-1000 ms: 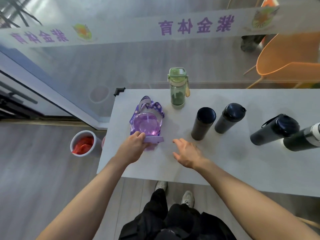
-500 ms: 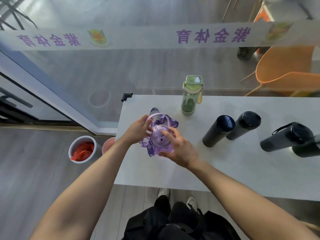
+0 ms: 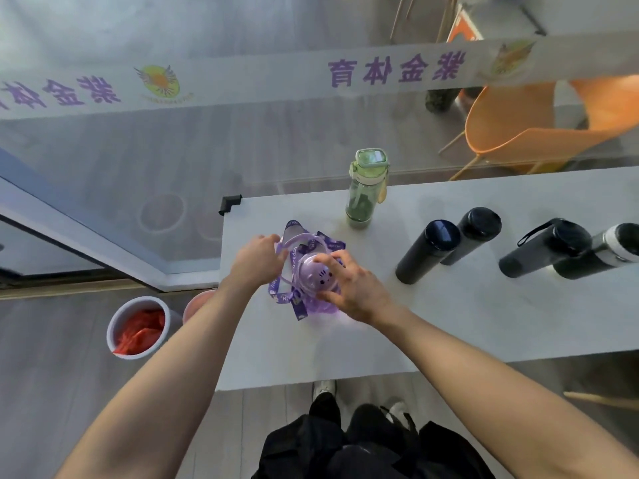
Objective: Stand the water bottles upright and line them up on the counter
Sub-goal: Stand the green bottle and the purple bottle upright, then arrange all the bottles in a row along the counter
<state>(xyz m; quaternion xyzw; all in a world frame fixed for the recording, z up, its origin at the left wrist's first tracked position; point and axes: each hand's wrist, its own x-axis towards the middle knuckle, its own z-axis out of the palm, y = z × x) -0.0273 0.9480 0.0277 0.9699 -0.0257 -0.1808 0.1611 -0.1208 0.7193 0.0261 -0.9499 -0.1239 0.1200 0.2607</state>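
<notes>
A purple bottle (image 3: 313, 276) with a cat-face lid and a printed strap stands upright near the left end of the white counter (image 3: 432, 326). My right hand (image 3: 349, 288) grips its lid and body from the right. My left hand (image 3: 257, 262) holds its handle and strap from the left. Behind it a green bottle (image 3: 364, 190) stands upright at the counter's far edge. To the right stand two dark flasks (image 3: 427, 252) (image 3: 472, 235), then a black strapped flask (image 3: 544, 248) and a black and white one (image 3: 601, 252).
A glass partition with a printed banner runs behind the counter. A white bucket (image 3: 138, 328) with red contents sits on the floor to the left, a pink one (image 3: 198, 304) beside it. An orange chair (image 3: 539, 126) stands beyond the glass. My shoes show under the counter's front edge.
The purple bottle went from lying on its side to standing upright. My right hand came from the bare counter onto its lid, and my left hand shifted from its bottom end to its handle.
</notes>
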